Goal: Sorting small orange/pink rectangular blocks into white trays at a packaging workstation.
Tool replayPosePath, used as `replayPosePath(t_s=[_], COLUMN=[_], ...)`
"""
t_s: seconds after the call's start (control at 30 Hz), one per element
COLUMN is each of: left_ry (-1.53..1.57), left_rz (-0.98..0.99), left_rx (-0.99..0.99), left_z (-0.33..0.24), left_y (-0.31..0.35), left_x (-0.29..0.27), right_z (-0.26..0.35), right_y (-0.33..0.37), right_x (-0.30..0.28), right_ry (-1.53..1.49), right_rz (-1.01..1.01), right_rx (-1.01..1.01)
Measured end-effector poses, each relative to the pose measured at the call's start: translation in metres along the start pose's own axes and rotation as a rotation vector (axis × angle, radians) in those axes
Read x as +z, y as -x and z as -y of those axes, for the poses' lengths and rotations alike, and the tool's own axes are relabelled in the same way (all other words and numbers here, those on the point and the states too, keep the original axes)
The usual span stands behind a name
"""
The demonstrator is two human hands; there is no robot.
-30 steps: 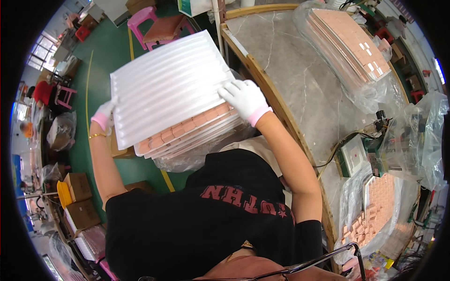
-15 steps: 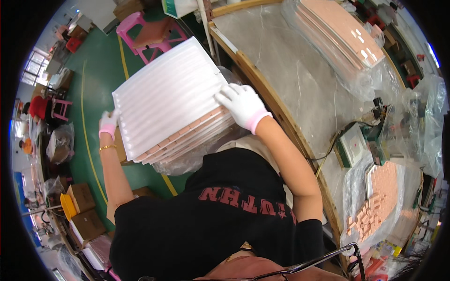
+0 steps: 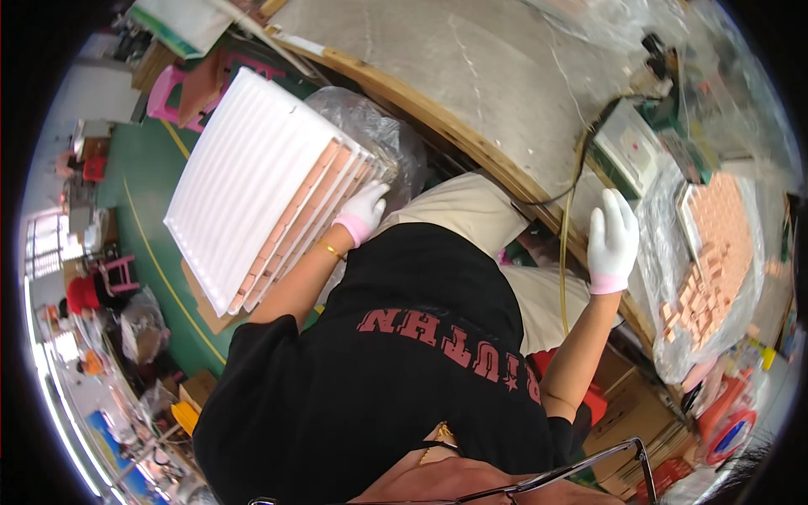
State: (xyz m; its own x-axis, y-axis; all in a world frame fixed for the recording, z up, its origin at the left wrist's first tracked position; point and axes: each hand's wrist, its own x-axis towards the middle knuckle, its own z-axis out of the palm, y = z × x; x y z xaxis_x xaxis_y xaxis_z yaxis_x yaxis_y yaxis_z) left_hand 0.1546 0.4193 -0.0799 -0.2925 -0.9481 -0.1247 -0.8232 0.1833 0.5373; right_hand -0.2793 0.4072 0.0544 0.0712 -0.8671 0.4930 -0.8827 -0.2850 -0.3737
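Observation:
A stack of white ribbed sheets (image 3: 252, 177) with layers of pinkish-tan rectangular blocks (image 3: 313, 192) between them sits tilted at the left, beside my knees. My left hand (image 3: 367, 210), in a white glove with a pink cuff, is at the stack's near right side. Its fingers look loosely extended, and I see nothing held in them; whether they touch the stack is unclear. My right hand (image 3: 613, 240), gloved the same way, hovers by the worktable's edge with fingers stretched out and nothing in it. Close to it stands a green and white box-shaped device (image 3: 627, 151).
The grey worktable (image 3: 438, 59) has a wooden edge (image 3: 471, 147). On its right side, loose pinkish blocks (image 3: 707, 290) and a sheet of set-out blocks lie on clear plastic (image 3: 673, 358). A yellowish hose (image 3: 565, 269) hangs over the edge. Crumpled plastic (image 3: 391, 135) lies behind the stack.
My view and body have turned to the right. Both hands have left the top sheet's edges: the left is now at the stack's near side, the right out by the table edge.

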Motion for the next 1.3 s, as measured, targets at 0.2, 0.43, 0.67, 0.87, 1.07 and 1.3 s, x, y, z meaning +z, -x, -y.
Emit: replayPosePath(t_s=[0.2,0.43,0.67,0.87,1.07,1.3], left_ry=[-0.422,-0.483,-0.518,-0.519,-0.474,-0.500], left_rz=[0.441,0.339,0.295,0.314,0.025,0.072], left_rx=[0.037,-0.173,-0.270,-0.207,-0.123,-0.125], left_z=[0.067,0.049,0.044,0.030,0.018,0.019], left_y=[-0.009,-0.023,-0.029,-0.029,-0.024,-0.025], left_x=[0.076,0.067,0.067,0.054,0.035,0.037], right_z=[-0.021,-0.022,-0.023,-0.024,-0.021,-0.021], right_y=[0.032,0.028,0.031,0.032,0.027,0.029], right_x=[-0.003,0.001,0.003,0.002,0.001,0.003], right_ry=[0.004,0.002,0.046,0.055,0.069,0.076], right_rz=[-0.127,-0.169,-0.151,-0.135,-0.133,-0.125], right_rx=[0.130,0.176,0.236,0.237,0.244,0.243])
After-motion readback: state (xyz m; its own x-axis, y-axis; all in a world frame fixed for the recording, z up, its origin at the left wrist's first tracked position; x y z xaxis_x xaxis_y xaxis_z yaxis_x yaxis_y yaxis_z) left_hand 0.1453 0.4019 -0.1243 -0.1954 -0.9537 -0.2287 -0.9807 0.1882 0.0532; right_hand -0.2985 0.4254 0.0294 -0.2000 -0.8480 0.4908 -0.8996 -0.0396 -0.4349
